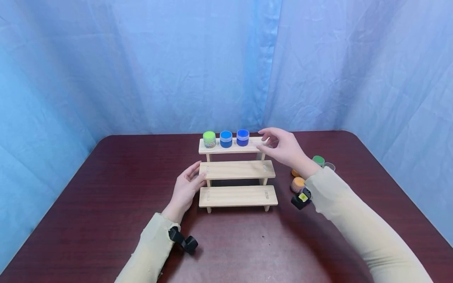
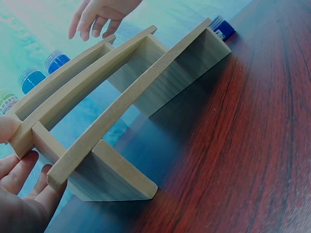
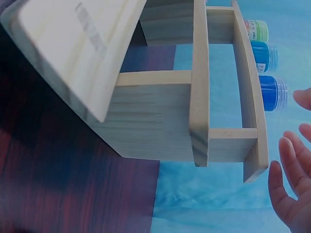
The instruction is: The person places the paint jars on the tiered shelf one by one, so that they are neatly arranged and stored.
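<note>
A three-tier wooden stand stands on the table. My left hand holds its left end at the middle tier, thumb on top and fingers below; the left wrist view shows this grip. Along the top tier sit a lime-green jar, a blue jar and a dark blue jar. Beside that tier's right end hovers my right hand, fingers loosely bent and apart. Nothing shows between them, and in the right wrist view the hand is close to the dark blue jar.
Right of the stand, partly behind the right forearm, are a green-topped jar, an orange-topped jar and a clear rounded item. A blue-looking jar shows past the stand in the left wrist view. Blue curtains surround the table.
</note>
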The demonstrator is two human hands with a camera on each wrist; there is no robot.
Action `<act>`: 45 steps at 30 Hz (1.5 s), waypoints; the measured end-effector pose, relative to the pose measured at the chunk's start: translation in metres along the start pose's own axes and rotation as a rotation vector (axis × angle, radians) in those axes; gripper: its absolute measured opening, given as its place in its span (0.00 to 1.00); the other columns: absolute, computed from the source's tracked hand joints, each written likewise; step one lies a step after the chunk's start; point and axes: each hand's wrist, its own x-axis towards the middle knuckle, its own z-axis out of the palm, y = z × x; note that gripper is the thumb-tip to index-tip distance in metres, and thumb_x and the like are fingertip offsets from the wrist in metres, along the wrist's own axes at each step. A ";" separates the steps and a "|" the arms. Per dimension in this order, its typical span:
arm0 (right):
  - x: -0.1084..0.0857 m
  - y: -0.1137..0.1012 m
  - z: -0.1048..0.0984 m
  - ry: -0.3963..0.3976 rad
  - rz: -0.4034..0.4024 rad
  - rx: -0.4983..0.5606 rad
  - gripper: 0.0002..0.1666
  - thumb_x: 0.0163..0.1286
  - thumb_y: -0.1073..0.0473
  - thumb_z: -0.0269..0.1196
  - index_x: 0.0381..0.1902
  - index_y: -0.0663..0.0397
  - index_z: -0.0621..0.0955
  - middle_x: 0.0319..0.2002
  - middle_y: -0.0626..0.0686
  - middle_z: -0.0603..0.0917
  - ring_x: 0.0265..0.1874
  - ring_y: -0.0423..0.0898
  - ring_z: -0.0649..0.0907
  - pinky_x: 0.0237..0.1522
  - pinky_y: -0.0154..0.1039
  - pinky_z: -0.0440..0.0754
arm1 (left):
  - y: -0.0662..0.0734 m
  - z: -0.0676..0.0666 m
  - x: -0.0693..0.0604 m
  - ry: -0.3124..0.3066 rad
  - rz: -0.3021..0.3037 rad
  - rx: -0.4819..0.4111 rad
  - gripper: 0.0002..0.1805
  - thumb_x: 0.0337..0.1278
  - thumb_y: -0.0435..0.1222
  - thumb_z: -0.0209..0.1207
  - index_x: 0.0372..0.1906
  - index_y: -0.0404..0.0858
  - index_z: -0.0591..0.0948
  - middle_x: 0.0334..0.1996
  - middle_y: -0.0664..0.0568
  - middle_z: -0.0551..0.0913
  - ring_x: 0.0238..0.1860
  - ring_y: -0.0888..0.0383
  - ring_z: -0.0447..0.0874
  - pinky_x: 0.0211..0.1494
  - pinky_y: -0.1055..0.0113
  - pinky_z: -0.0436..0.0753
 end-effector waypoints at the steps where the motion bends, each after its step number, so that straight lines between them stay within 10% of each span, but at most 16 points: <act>1: -0.001 0.000 0.000 0.000 0.001 0.002 0.24 0.62 0.57 0.66 0.56 0.55 0.77 0.41 0.56 0.82 0.41 0.51 0.81 0.44 0.49 0.80 | 0.000 0.000 0.000 0.001 -0.001 0.000 0.30 0.65 0.27 0.52 0.70 0.33 0.61 0.67 0.37 0.65 0.63 0.44 0.69 0.62 0.52 0.72; 37: -0.060 0.035 -0.040 0.038 0.050 -0.080 0.23 0.62 0.56 0.67 0.55 0.55 0.77 0.40 0.55 0.83 0.38 0.48 0.80 0.44 0.48 0.78 | -0.001 0.001 0.003 0.000 0.008 0.011 0.30 0.65 0.27 0.53 0.70 0.34 0.61 0.67 0.38 0.66 0.62 0.46 0.70 0.62 0.52 0.73; 45: -0.073 0.049 -0.043 0.028 0.096 -0.093 0.23 0.63 0.53 0.66 0.54 0.54 0.77 0.40 0.54 0.83 0.35 0.32 0.77 0.44 0.38 0.79 | 0.000 -0.001 0.003 0.010 0.009 0.010 0.29 0.65 0.27 0.52 0.70 0.34 0.61 0.67 0.38 0.65 0.62 0.46 0.70 0.62 0.52 0.72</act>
